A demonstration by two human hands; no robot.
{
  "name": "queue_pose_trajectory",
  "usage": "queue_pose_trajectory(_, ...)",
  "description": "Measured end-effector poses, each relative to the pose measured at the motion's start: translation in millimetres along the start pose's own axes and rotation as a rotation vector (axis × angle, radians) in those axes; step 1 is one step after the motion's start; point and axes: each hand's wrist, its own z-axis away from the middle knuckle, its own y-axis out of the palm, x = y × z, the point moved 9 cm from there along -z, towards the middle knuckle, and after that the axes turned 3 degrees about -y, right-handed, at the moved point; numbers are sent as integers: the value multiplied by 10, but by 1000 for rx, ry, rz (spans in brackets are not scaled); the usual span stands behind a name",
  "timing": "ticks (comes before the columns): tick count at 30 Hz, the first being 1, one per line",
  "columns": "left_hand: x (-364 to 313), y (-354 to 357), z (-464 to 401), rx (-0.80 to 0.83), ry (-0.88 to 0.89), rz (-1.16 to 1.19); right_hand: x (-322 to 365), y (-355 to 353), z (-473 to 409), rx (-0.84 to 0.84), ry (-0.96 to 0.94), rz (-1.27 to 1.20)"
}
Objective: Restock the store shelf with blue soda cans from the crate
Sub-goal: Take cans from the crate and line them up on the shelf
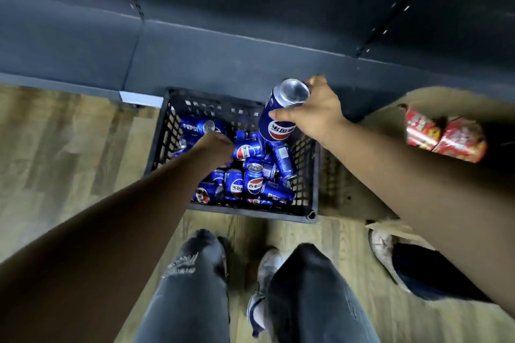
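Black lattice plastic forms the crate (pixel 306 164), which sits on the wood-look floor (pixel 55 147) with its far edge against the foot of the dark shelf (pixel 223 44). Open floor lies off the crate's left edge; along its right edge a flattened piece of cardboard (pixel 351 184) leaves little room.

Blue soda cans (pixel 252 184) lie jumbled inside, tipped at all angles and piled toward the near and right walls; about ten can be made out, though overlap and blur keep the count uncertain.

One more blue can (pixel 278 120) is held above the crate's far right corner by the right hand (pixel 320 111), its silver end tilted up toward the shelf, thumb across the front and fingers curled round the far side.

The left hand (pixel 214 147) is down inside the crate over the heap, near its left wall. Seen from the back, its fingers are hidden, so whether they are apart or closed on a can cannot be told.

Two red packages (pixel 446 136) lie at the right, beyond the cardboard, partly blurred. Two knees in grey jeans (pixel 195 287) fill the near edge, and another shoe (pixel 381 248) shows at the lower right, its wearer cut off.
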Motion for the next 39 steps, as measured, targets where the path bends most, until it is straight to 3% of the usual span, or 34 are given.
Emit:
queue_pose_trajectory(5, -473, -340, 911, 24, -58, 325, 827, -628, 508, -64, -7, -181)
queue_pose_trajectory(12, -1225, -369, 1960, 255, -232, 1006, 1740, -1229, 1150, -106, -113, -292)
queue_pose_trajectory(18, -2113, -748, 2601, 332, -96, 1263, 2407, -1790, 1539, -196, -284, -298)
queue_pose_trajectory(28, -3212, -1217, 3405, 269, 231, 1233, 2876, -2641, 1985, -311, -427, -494)
queue_pose_trajectory(39, -3686, -1430, 4099, 216, 495, 1119, 2948, -2949, 2318, -342, -516, -636)
